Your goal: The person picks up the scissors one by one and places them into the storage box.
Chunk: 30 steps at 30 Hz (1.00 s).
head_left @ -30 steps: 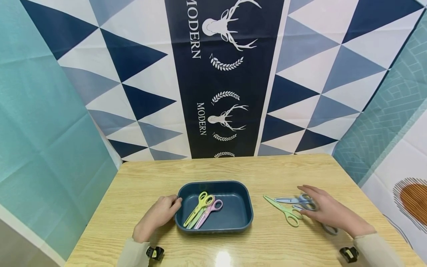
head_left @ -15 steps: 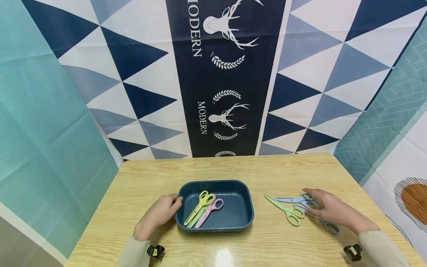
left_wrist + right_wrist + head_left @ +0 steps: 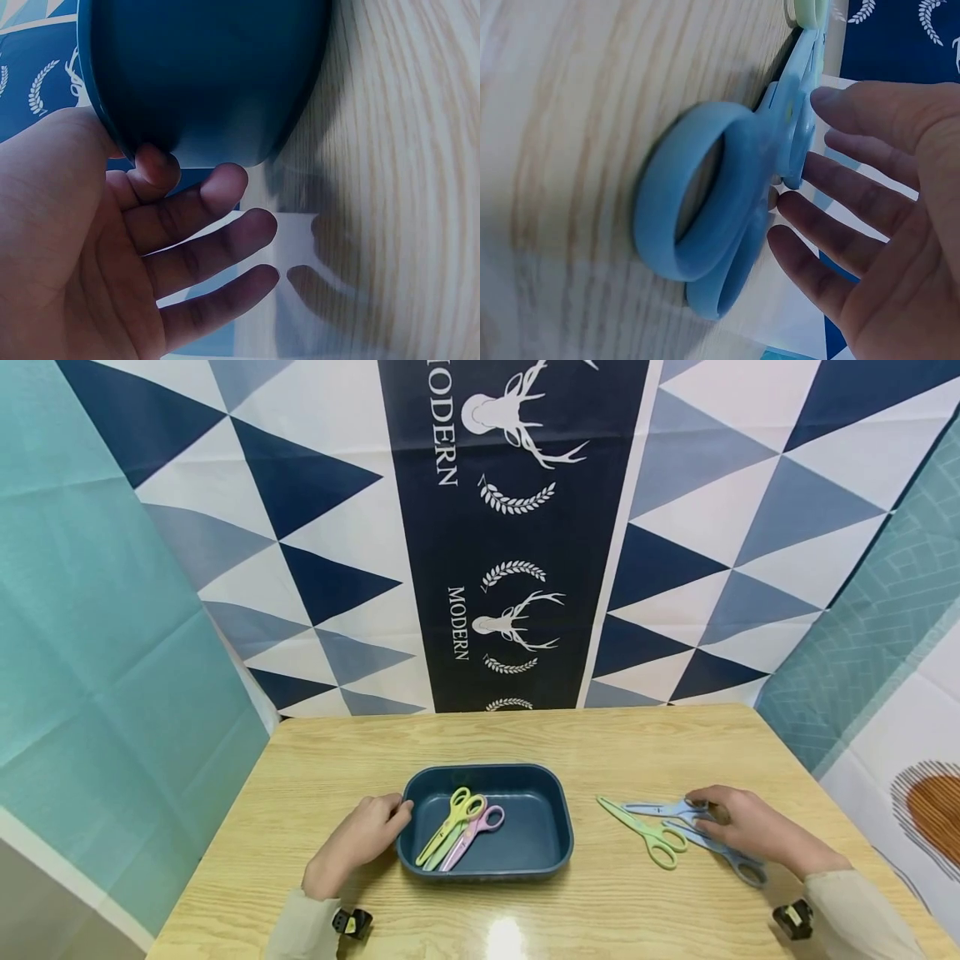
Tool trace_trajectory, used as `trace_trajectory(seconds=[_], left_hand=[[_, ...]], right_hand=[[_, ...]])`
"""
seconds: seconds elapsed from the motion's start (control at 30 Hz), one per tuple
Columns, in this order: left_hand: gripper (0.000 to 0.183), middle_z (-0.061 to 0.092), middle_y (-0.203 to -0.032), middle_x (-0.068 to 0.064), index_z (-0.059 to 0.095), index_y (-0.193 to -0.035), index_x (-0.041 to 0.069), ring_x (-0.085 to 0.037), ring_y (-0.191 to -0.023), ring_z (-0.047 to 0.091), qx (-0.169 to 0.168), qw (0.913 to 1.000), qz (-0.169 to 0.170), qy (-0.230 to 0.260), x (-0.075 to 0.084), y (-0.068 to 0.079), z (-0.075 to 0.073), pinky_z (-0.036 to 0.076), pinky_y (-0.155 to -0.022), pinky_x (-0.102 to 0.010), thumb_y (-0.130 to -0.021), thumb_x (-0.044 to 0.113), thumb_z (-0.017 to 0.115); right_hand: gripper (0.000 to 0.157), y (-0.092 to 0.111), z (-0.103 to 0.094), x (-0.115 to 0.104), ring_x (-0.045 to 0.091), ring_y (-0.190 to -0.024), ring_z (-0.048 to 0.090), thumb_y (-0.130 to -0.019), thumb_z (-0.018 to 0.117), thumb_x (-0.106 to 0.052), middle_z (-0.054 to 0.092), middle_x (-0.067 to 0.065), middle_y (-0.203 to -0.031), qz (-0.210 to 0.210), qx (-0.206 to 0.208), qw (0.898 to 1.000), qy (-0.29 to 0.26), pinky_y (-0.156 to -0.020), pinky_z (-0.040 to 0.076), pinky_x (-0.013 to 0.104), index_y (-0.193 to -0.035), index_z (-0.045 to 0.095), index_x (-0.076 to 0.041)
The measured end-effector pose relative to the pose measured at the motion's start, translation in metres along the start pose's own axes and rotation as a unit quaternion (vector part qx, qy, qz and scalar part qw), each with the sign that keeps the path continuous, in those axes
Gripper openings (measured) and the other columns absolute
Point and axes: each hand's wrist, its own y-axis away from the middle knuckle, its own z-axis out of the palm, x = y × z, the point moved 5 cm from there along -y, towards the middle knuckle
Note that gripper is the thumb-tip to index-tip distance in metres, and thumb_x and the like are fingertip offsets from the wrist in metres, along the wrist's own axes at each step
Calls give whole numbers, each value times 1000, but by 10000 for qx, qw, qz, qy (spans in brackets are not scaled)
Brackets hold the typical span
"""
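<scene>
My left hand point(image 3: 362, 835) grips the near-left rim of a dark blue tray point(image 3: 532, 835), thumb over the edge and index fingertip on the outer wall. Inside the tray lie yellow scissors point(image 3: 452, 828), pink scissors point(image 3: 471, 837) and pale green scissors point(image 3: 442, 850), partly covered. My right hand point(image 3: 753, 828) hovers at the handles of the farther blue scissors point(image 3: 660, 811), thumb and fingers apart around them. Nearer blue scissors point(image 3: 660, 217) lie under that hand, large in the right wrist view. Beside them rest light green scissors point(image 3: 641, 832). Whether any right fingertip touches is unclear.
The wood-grain table point(image 3: 585, 910) carries everything. Behind it hangs a patterned cloth point(image 3: 510, 543) with triangles and deer heads. A teal sheet point(image 3: 112, 677) closes the left side, and another patterned cloth hangs on the right.
My right hand has shifted slightly right and lowered toward the farther blue scissors' handles, its fingers drawing in. More of the nearer blue scissors shows. My left hand stays on the tray.
</scene>
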Motion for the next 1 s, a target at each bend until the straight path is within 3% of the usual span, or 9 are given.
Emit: trace_trajectory(seconds=[0.33,0.6,1.0], left_hand=[[38,44,-59,5,52,-72,16,-8,-50,41,9,10000,-26,-7,0,0,-1,35,-52,-22,-109,25,50],[38,43,-59,5,52,-71,15,-8,-50,40,-20,10000,-39,-27,1,0,-1,34,-52,-22,-109,24,50],[38,46,-60,5,54,-73,16,-8,-51,43,-52,9999,-88,38,1,1,-1,36,-52,-23,-109,27,50]], right_hand=[[31,-7,2,3,39,-103,68,-89,78,-16,70,15,-112,-172,32,9993,322,-83,56,51,-115,72,-1],[28,-12,3,3,23,-89,65,-88,80,-15,66,9,-103,-210,-78,9988,438,-73,53,37,-110,73,-1],[17,-15,3,5,3,-76,51,-85,80,-7,63,-1,-90,-39,-149,9994,296,-66,47,30,-100,73,-3]])
